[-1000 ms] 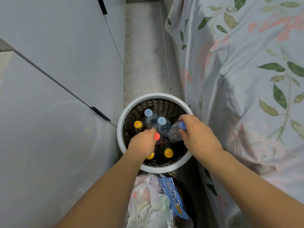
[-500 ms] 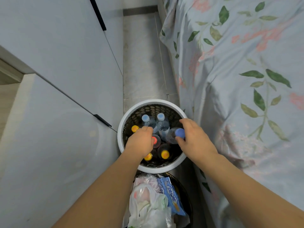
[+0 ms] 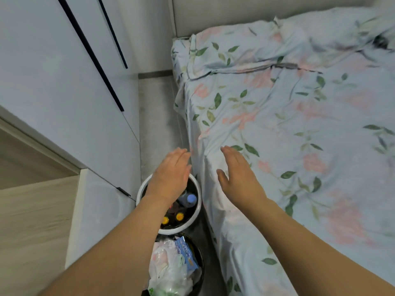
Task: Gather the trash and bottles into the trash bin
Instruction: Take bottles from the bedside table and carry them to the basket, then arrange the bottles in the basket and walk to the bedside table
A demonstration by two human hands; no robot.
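Note:
A white-rimmed round bin (image 3: 197, 207) stands on the floor between the wardrobe and the bed. Several bottles stand upright inside it, among them a blue-capped bottle (image 3: 190, 198) and two yellow-capped bottles (image 3: 179, 216). My left hand (image 3: 171, 175) hovers flat above the far part of the bin, fingers out, holding nothing. My right hand (image 3: 239, 176) is raised over the bed's edge, open and empty. A black bin (image 3: 199, 256) nearer to me holds white plastic bags (image 3: 168, 268) and a blue wrapper (image 3: 186, 254).
A bed with a floral sheet (image 3: 288, 124) fills the right side. White wardrobe doors (image 3: 64, 82) with black handles line the left. A narrow grey floor strip (image 3: 158, 116) runs between them. A wooden surface (image 3: 32, 221) lies at the lower left.
Both hands have let go of the bottles and risen out of the white bin, fingers now spread. The view has tilted up, showing more of the bed and wardrobe.

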